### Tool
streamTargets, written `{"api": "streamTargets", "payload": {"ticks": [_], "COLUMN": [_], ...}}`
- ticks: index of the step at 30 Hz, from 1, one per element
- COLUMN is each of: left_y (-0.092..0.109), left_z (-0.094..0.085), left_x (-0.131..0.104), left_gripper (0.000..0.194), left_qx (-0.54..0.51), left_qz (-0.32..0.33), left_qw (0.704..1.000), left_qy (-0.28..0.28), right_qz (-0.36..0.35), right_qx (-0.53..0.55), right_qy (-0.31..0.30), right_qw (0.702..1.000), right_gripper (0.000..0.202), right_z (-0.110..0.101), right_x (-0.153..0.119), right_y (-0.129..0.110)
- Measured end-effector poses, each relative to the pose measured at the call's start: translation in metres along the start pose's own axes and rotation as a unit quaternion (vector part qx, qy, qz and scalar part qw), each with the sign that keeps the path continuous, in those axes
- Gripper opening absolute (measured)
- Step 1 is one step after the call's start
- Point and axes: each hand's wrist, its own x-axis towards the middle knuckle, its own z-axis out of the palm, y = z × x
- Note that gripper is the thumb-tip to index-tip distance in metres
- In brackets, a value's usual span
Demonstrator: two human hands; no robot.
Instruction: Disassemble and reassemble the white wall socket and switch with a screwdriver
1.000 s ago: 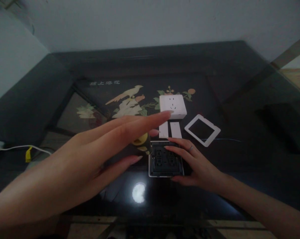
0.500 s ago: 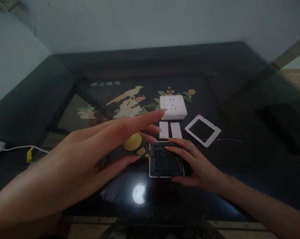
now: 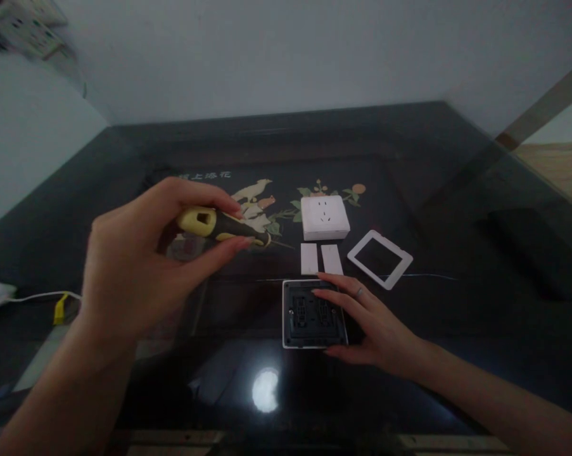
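My left hand (image 3: pixel 133 272) is raised above the dark glass table (image 3: pixel 457 190) and grips a yellow and black screwdriver (image 3: pixel 219 226), its shaft pointing right. My right hand (image 3: pixel 366 323) rests flat on the right side of a dark switch module (image 3: pixel 309 315) with a white rim, fingers spread over it. Just behind the module lie two small white rocker covers (image 3: pixel 320 259). A white wall socket (image 3: pixel 324 217) sits behind them. A white square frame (image 3: pixel 379 259) lies to the right.
Under the glass is a picture of birds and flowers (image 3: pixel 254 193). A white cable with a yellow tag (image 3: pixel 57 304) runs along the left edge. A light reflects on the glass (image 3: pixel 265 389) near me. White walls stand behind and left.
My left hand lifted the screwdriver off the table beside the module and drew back left, closing its fingers around the handle. My right hand stayed on the module.
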Motion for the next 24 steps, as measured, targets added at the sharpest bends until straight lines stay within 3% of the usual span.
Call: {"api": "streamTargets", "payload": {"ticks": [3, 6, 10, 13, 18, 24], "left_y": [-0.013, -0.024, -0.032, -0.034, -0.034, -0.037], "left_z": [0.012, 0.032, 0.053, 0.06, 0.069, 0.088], "left_x": [0.009, 0.015, 0.016, 0.014, 0.009, -0.001], "left_gripper": [0.026, 0.024, 0.024, 0.03, 0.034, 0.031], "left_qx": [0.066, 0.081, 0.115, 0.155, 0.208, 0.205], "left_qz": [0.013, 0.039, 0.004, -0.005, -0.025, 0.013], "left_qw": [0.998, 0.994, 0.99, 0.981, 0.955, 0.935], "left_qy": [-0.001, -0.056, -0.083, -0.113, -0.212, -0.288], "right_qz": [-0.003, 0.001, 0.006, 0.001, -0.012, -0.02], "right_qx": [0.001, 0.0, -0.008, -0.017, -0.039, -0.046], "right_qy": [0.012, 0.016, 0.013, 0.01, 0.014, 0.016], "right_qw": [1.0, 1.0, 1.0, 1.0, 0.999, 0.999], "right_gripper": [0.068, 0.067, 0.069, 0.068, 0.07, 0.064], "right_z": [0.0, -0.001, -0.003, -0.003, -0.005, -0.007], "right_x": [-0.001, -0.002, -0.001, 0.0, 0.001, 0.001], "right_y": [0.0, -0.001, -0.001, -0.001, -0.001, -0.003]}}
